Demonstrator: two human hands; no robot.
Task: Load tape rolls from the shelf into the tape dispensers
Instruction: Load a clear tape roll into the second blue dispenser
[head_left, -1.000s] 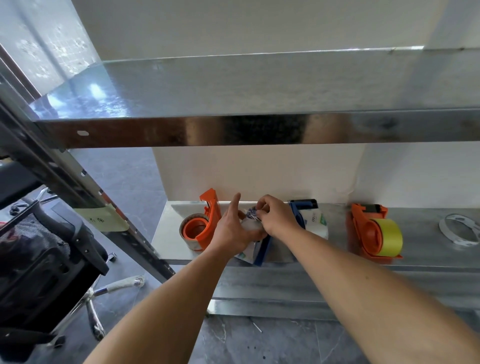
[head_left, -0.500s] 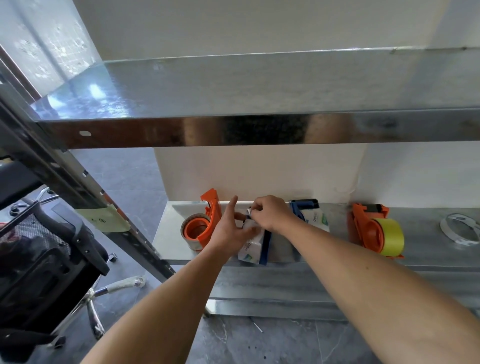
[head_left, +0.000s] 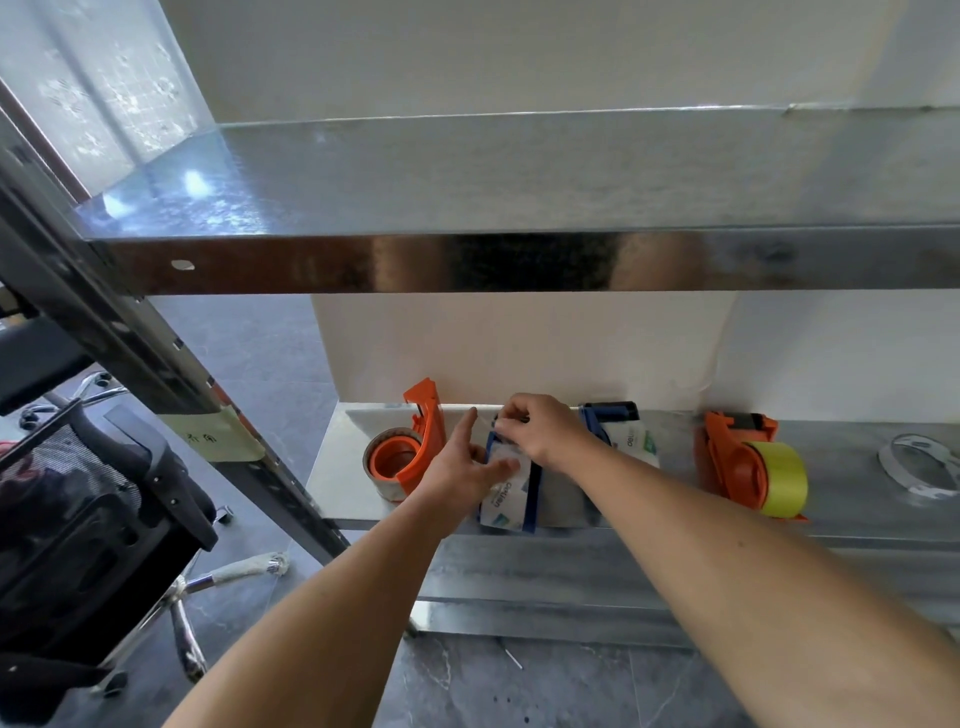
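A blue tape dispenser (head_left: 532, 493) with a white-labelled tape roll (head_left: 505, 501) in it lies on the lower metal shelf (head_left: 857, 483). My left hand (head_left: 462, 467) rests against the roll's left side, fingers straight. My right hand (head_left: 540, 434) pinches the tape end at the dispenser's far tip. A second blue dispenser (head_left: 618, 431) with a white roll lies just right of my right wrist. An orange dispenser (head_left: 415, 447) with a clear roll stands at the left. Another orange dispenser (head_left: 737, 462) carries a yellow roll (head_left: 782, 478).
A thin white tape ring (head_left: 919, 465) lies on the shelf at far right. The upper metal shelf (head_left: 519, 260) juts out above my hands. A slanted metal upright (head_left: 156, 364) and a black office chair (head_left: 78, 519) stand at left. Grey tile floor lies below.
The blue dispenser with its roll has slid toward the shelf's front edge. My right hand shifted slightly left over its tip; my left hand's fingers spread along the roll.
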